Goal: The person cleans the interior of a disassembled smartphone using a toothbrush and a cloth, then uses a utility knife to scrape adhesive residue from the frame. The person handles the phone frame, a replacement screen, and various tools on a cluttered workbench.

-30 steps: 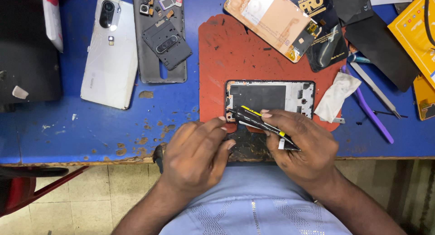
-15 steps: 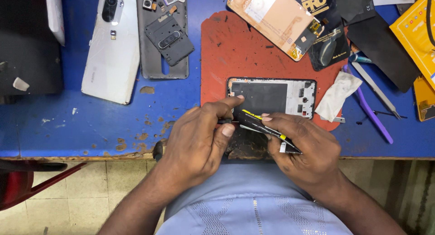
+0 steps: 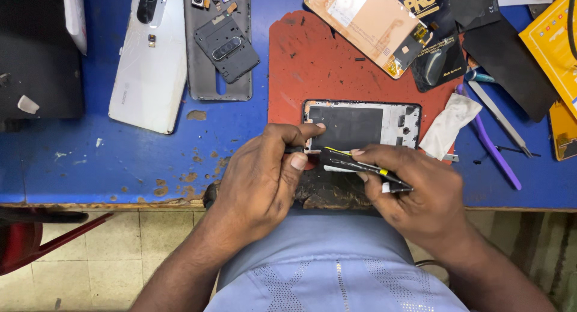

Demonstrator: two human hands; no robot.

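The opened phone frame [image 3: 360,124] lay on the red mat [image 3: 312,59] near the counter's front edge [image 3: 120,201]. The left hand [image 3: 258,180] was pinched on the frame's near-left corner; the right hand [image 3: 415,198] was closed around a thin black-and-yellow part [image 3: 360,166] held just over the frame's near edge. A slip could probably bend that part or push the frame off the edge towards the lap. Open room lay to the left on bare blue counter; tweezers [image 3: 499,116], a purple pry tool [image 3: 490,146] and a white wipe [image 3: 448,125] crowded the right.
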